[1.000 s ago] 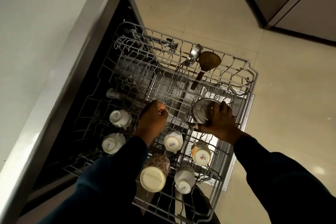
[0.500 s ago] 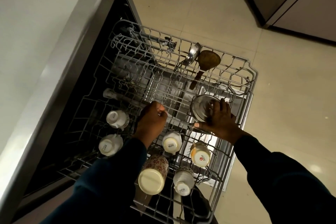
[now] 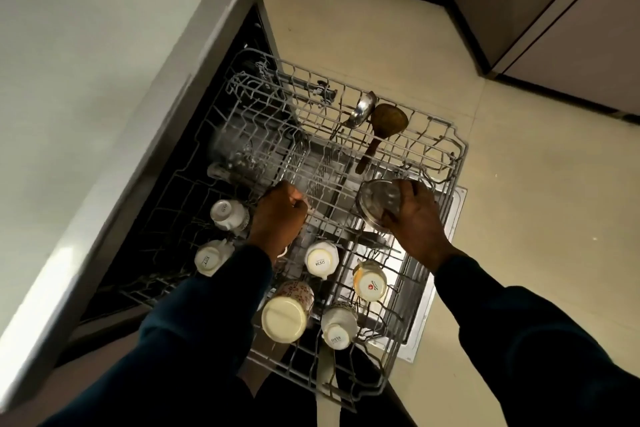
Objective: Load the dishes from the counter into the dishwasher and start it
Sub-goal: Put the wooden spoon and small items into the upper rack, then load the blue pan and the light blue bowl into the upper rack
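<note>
**Loading a glass bowl into the upper rack**

Working from the near edge outward, the pulled-out upper rack already carries upturned cups — a large cream mug nearest, with smaller white cups beyond it. Past those, the left hand is curled round the rack's wires, seemingly steadying it. The right hand grips a glass bowl by its rim, its fingers bent over the edge, holding it tilted just above the rack's open right side. Farther off lie a steel ladle and a wooden spoon, and the counter runs along the left.

Judging by this, the loading step is under way. The next move calls for easing the bowl down between the tines, mouth angled downward, before letting go — a glass rim could knock the wire or the neighbouring cup.
</note>
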